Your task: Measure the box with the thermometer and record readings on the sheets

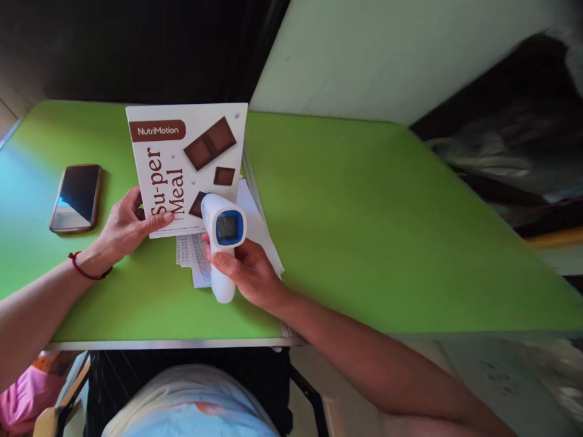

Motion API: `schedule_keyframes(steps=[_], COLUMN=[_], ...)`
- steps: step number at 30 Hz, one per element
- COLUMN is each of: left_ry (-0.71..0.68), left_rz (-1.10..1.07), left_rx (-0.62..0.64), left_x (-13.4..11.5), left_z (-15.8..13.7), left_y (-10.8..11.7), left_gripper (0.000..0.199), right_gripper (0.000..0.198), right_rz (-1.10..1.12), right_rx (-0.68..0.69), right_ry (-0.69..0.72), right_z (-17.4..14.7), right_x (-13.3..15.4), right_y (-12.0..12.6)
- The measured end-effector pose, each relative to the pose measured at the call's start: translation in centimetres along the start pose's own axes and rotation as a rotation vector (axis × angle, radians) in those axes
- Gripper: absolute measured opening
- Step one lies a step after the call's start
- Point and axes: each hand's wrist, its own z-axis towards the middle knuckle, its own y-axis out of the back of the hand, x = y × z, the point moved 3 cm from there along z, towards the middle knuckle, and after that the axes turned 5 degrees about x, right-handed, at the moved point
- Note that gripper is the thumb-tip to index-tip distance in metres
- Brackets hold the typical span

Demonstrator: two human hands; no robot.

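My left hand (130,221) grips the lower left corner of a white box (159,167) printed "NutriMotion Su-per Meal" with chocolate pieces, thumb across its front. The box is tilted up toward me. In my right hand (252,270) is a white infrared thermometer (223,276), held by its handle. Its blue-framed screen (229,227) faces me and looks dark. The thermometer's head overlaps the lower right part of the box; whether they touch I cannot tell. Sheets of paper (200,267) with writing lie under and behind both things, partly hidden.
A phone (76,198) lies face up on the green table (364,230), left of my left hand. Behind the table stand a dark panel (136,48) and a pale wall (346,60). A seam crosses the tabletop by the papers. Dim clutter sits at the far right.
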Motion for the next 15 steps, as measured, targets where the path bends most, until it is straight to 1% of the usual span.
schedule_keyframes(steps=[2, 4, 6, 8, 9, 10, 11, 12, 13, 15], left_ry=[0.019, 0.024, 0.011, -0.012, -0.026, -0.04, -0.052, -0.06, -0.064, -0.08], left_rz=[-0.018, -0.021, -0.002, 0.025, 0.037, 0.049, 0.064, 0.082, 0.102, 0.176], left_rx=[-0.006, -0.009, -0.021, -0.054, -0.077, -0.101, -0.122, -0.136, -0.146, -0.149], left_x=[0.2, 0.3, 0.3, 0.2, 0.2, 0.2, 0.3, 0.5, 0.8, 1.5], left_z=[0.0, -0.1, -0.1, 0.1, 0.2, 0.3, 0.5, 0.7, 0.9, 1.3], left_y=[0.0, 0.0, 0.1, 0.4, 0.6, 0.8, 1.1, 1.5, 1.9, 2.9], left_gripper=[0.063, 0.066, 0.066, 0.066, 0.066, 0.067, 0.068, 0.069, 0.071, 0.075], right_gripper=[0.049, 0.047, 0.045, 0.045, 0.044, 0.044, 0.044, 0.043, 0.043, 0.041], right_rz=[-0.055, -0.148, -0.279, -0.437, -0.525, -0.615, -0.701, -0.779, -0.854, -0.994], right_rx=[-0.025, -0.081, -0.189, -0.332, -0.399, -0.459, -0.507, -0.546, -0.574, -0.586], right_ry=[0.045, 0.134, 0.278, 0.42, 0.454, 0.451, 0.413, 0.337, 0.226, -0.044], right_z=[-0.1, 0.0, 0.2, 0.6, 0.9, 1.2, 1.6, 2.1, 2.5, 3.1], right_x=[0.3, 0.6, 1.0, 1.2, 1.3, 1.3, 1.2, 1.1, 0.9, 0.5], right_y=[0.5, 1.3, 2.8, 4.9, 6.1, 7.3, 8.6, 9.7, 10.8, 12.4])
